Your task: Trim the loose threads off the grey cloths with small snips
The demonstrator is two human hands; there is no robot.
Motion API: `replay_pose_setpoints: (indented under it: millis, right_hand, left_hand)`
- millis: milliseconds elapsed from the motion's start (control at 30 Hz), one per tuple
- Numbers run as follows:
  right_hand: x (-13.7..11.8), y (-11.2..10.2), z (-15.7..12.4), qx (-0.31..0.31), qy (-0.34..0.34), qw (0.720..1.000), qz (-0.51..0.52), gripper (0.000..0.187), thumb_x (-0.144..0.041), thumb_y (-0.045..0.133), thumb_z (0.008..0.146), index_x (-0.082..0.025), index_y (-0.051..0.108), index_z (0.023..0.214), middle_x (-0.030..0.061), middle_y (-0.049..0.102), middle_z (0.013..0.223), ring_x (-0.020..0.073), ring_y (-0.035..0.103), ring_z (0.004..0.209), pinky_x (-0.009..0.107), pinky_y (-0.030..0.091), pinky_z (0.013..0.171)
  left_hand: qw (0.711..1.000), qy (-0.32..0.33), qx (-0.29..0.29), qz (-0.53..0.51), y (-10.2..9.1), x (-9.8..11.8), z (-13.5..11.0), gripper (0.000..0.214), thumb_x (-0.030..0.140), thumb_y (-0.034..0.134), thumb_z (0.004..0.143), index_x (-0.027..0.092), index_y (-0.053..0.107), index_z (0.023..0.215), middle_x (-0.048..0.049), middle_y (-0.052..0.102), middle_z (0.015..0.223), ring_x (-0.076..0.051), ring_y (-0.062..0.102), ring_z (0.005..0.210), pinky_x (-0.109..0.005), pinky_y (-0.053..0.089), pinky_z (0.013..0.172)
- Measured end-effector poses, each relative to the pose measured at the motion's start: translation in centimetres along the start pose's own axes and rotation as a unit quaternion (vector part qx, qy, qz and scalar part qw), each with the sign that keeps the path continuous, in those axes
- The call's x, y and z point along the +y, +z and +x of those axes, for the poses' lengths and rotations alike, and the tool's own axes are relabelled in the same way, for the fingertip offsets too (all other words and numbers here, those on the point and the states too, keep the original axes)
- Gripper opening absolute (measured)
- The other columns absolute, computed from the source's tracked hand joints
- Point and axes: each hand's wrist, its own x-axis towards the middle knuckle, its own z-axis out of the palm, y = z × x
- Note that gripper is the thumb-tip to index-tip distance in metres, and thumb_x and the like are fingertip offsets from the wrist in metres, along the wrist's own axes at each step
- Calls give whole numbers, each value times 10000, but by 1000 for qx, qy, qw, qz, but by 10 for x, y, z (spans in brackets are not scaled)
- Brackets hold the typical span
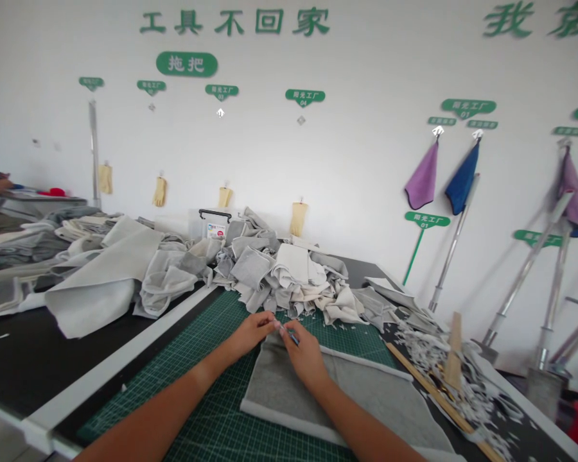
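Observation:
My left hand (256, 332) and my right hand (304, 356) meet over the far left corner of a flat grey cloth (366, 388). Between the fingers of my right hand is a slim, dark blue-grey tool (292, 335), pen-like in shape; its exact kind is too small to tell. The fingertips of my left hand are pinched together close to the tool's far end, and what they grip is hidden. Beneath the cloth lies a green cutting mat (173, 366) with a grid. The cloth has pale, raised edges along its long sides.
Beyond my hands rises a heap of grey and white cloth pieces (298, 269). More cloths (101, 269) cover the left table. To the right are a wooden strip (433, 394), a wooden block (454, 350) and shredded scraps (486, 385). Mop poles (455, 244) lean against the wall.

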Motion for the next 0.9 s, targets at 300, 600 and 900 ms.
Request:
replay_pose_setpoints:
  millis: [300, 600, 900]
  right_hand:
    - [0, -2, 2, 15, -14, 1000, -21, 426, -477, 372, 1033, -212, 658, 863, 14, 676, 781, 178, 611, 734, 257, 403, 691]
    - [2, 0, 3, 9, -8, 1000, -6, 354, -445, 409, 1027, -221, 675, 956, 14, 706, 880, 179, 636, 814, 255, 422, 750]
    - [4, -1, 4, 26, 7, 1000, 1, 379, -469, 409, 1018, -211, 659, 896, 20, 693, 836, 194, 635, 797, 263, 434, 739]
  left_hand:
    - [999, -34, 3, -35, 6, 9, -4, 371, 505, 613, 882, 144, 683, 925, -3, 624, 815, -147, 513, 754, -241, 372, 704]
    - [999, -29, 26, -24, 9, 13, -4, 351, 483, 594, 885, 142, 680, 884, -22, 653, 851, -179, 557, 852, -258, 417, 794]
    - [994, -62, 30, -86, 11, 5, -5, 389, 492, 625, 871, 128, 729, 957, -61, 710, 929, -207, 611, 895, -287, 449, 820]
